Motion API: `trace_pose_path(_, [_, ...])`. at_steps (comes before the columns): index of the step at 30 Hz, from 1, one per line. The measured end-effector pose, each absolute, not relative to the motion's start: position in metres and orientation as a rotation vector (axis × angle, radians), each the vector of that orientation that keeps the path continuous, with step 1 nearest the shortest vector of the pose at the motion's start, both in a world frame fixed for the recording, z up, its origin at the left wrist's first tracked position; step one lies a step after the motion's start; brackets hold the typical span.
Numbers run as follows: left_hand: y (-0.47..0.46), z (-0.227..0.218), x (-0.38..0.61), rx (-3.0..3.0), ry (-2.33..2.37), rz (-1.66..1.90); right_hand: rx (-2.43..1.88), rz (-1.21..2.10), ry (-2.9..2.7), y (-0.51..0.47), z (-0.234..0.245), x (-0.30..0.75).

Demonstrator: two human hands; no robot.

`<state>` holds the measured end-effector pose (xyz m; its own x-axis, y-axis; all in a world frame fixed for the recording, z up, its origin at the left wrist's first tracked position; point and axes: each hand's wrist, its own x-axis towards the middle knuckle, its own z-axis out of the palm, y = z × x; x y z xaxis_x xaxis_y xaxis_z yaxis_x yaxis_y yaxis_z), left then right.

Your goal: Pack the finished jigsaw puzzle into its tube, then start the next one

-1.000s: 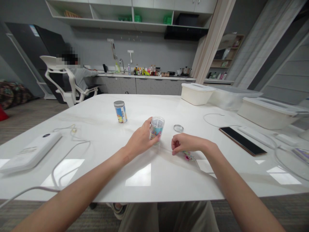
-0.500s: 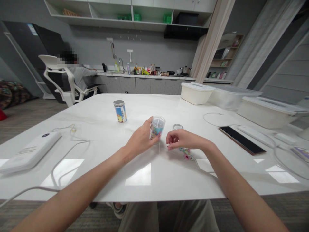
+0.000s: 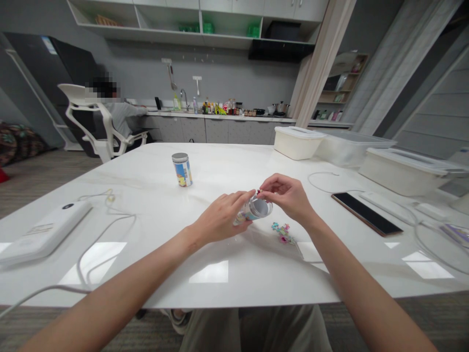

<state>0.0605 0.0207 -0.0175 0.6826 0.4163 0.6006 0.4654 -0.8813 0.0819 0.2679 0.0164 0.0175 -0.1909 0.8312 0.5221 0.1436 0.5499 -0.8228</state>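
My left hand [image 3: 224,215] is wrapped round a clear jar [image 3: 256,209] with a colourful label, which lies tilted with its open mouth toward the right. At the mouth's upper rim, my right hand [image 3: 287,193] pinches a small red piece [image 3: 259,192] whose kind is too small to make out. Just below and right of the jar, a little heap of pink, teal and pale small pieces [image 3: 283,233] lies on the white table [image 3: 164,234]. Farther back on the left stands a second labelled jar [image 3: 182,171], upright with a grey lid on.
White lidded bins [image 3: 298,144] and a clear bin [image 3: 348,146] stand at the back right. A dark phone-like slab [image 3: 366,213] and cables lie at the right. On the left is a white power bank-like box [image 3: 46,232] with a cable. A person [image 3: 120,115] sits beyond the table.
My left hand has tipped the jar from near upright toward the right. My right hand has risen from beside the small pieces to the jar's mouth, a red piece in its fingertips.
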Motion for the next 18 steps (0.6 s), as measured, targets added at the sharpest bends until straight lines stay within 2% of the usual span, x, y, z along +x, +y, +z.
trace_pose_path(10, [0.0223,-0.0167,0.0581,-2.790,-0.766,-0.963,-0.803,0.524,-1.872,0.0120,0.0189,0.2683])
trace_pose_path(18, [0.0229,-0.0181,0.0571,-2.807,-0.783,-0.950,-0.818,0.523,-1.940,0.0094,0.0228,0.2694])
